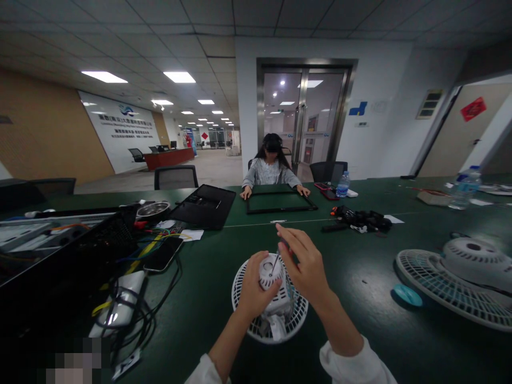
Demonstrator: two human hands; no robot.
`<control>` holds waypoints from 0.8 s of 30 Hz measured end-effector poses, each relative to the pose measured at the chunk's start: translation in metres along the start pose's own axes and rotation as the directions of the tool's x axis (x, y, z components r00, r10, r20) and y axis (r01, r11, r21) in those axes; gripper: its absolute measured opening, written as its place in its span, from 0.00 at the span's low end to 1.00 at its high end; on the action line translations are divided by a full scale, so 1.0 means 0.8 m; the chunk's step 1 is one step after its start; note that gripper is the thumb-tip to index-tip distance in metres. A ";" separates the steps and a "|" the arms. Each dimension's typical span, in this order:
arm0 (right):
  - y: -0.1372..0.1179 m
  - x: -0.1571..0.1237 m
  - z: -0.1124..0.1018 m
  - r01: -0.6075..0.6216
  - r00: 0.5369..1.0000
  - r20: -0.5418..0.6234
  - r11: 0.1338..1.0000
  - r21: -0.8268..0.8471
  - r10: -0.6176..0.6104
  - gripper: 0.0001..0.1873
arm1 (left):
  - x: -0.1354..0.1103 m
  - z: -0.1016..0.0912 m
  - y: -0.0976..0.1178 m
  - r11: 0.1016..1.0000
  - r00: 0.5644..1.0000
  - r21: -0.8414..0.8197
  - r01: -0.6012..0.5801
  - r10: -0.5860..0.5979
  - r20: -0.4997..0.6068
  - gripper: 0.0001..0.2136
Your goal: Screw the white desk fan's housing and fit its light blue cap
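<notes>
A small white fan motor housing (272, 277) sits on a round white fan grille (240, 290) lying flat on the dark green table (352, 298). My left hand (252, 285) is wrapped round the housing from the left. My right hand (306, 264) pinches a thin screwdriver (276, 261) whose tip rests on the top of the housing.
A second, larger fan (460, 280) lies dismantled at the right, with a blue cap (407, 295) beside it. Phones, cables and black trays crowd the left. Across the table a person (272, 170) holds a black frame (280, 202). Tools (360, 220) and water bottles (343, 185) lie further back.
</notes>
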State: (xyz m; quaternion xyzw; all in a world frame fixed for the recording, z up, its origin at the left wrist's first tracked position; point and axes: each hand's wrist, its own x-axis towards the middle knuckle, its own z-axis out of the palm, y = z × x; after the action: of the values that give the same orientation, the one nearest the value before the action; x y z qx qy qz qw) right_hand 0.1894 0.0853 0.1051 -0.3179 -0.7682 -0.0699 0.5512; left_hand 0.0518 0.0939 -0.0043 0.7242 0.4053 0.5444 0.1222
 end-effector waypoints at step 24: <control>0.004 -0.001 0.002 -0.069 0.997 0.048 0.990 0.122 0.064 0.18 | 0.001 -0.001 0.002 1.000 1.000 0.004 -0.005 0.005 0.000 0.23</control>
State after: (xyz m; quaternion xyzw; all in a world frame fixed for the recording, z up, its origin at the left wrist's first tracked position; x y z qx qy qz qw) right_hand 0.1900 0.0882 0.1031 -0.3100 -0.7721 0.0032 0.5547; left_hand 0.0520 0.0932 -0.0026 0.7254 0.4048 0.5438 0.1192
